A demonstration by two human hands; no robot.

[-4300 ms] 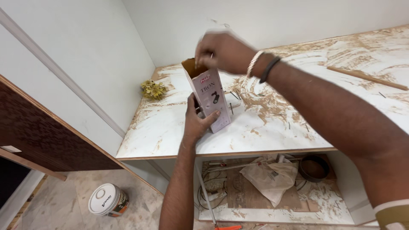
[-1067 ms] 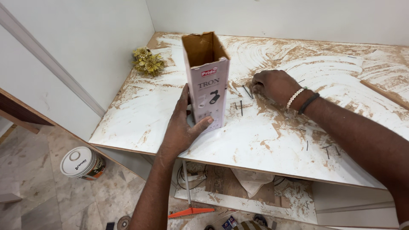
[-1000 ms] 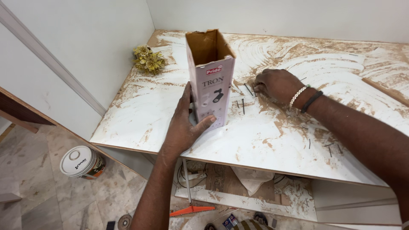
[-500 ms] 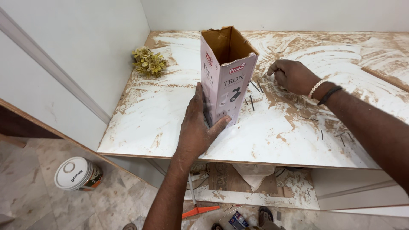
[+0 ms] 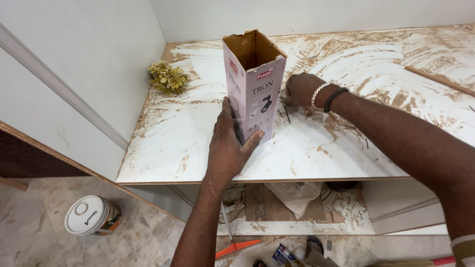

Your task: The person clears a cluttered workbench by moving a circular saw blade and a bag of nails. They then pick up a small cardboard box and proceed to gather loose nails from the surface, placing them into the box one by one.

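A tall pink cardboard box (image 5: pixel 257 81) stands upright on the white board (image 5: pixel 188 148), its top open. My left hand (image 5: pixel 228 146) grips the box's lower near corner. Behind and to the right of the box, my right hand (image 5: pixel 300 89) rests on the sawdust-covered surface among several thin dark nails (image 5: pixel 286 114), fingers curled down onto them; what they pinch is hidden. A white bead bracelet and a black band circle that wrist.
A yellow dried-flower bunch (image 5: pixel 168 77) lies at the back left by the wall. A wooden strip (image 5: pixel 438 81) lies at the far right. Below the board: a paint tub (image 5: pixel 91 215) on the floor, a crumpled bag (image 5: pixel 297 194), an orange-handled tool (image 5: pixel 237 245).
The right hand came out of the box top and dropped to the board behind the box, sliding along the nails. The left hand stayed on the box. My view moved closer.
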